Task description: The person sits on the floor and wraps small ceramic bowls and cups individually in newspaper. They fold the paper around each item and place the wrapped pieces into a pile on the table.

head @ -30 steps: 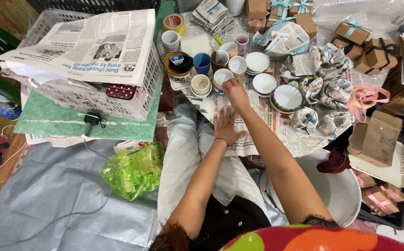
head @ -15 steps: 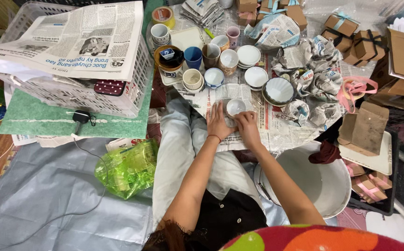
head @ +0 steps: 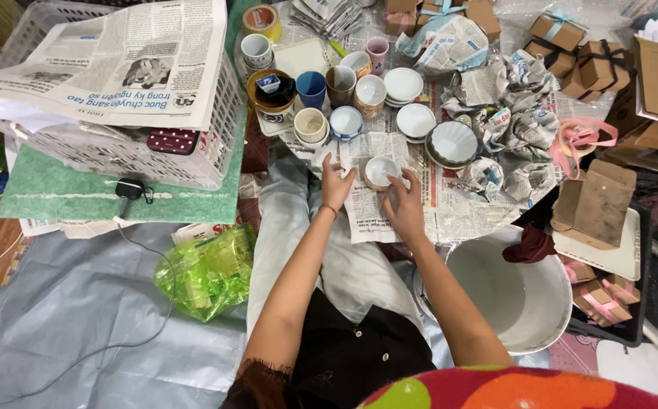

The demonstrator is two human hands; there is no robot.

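Note:
A small white cup [head: 380, 171] stands on a sheet of newspaper [head: 371, 216] spread over my lap. My right hand [head: 403, 203] touches the cup's right side with its fingertips. My left hand [head: 336, 184] rests flat on the newspaper just left of the cup, fingers spread. Beyond them stand several cups and bowls: a blue cup [head: 311, 88], a brown cup [head: 340, 84], a cream cup [head: 311, 124], white bowls [head: 415, 120] and a larger ribbed bowl [head: 454, 142].
A white plastic basket [head: 128, 148] topped with newspaper sits at left, a green plastic bag [head: 209, 270] below it. Crumpled newspaper bundles [head: 507, 121] and brown gift boxes [head: 583, 57] lie at right. A white basin [head: 522, 291] is near my right elbow.
My right hand came back from the row of cups with the white cup and set it on the newspaper; both hands now sit beside it.

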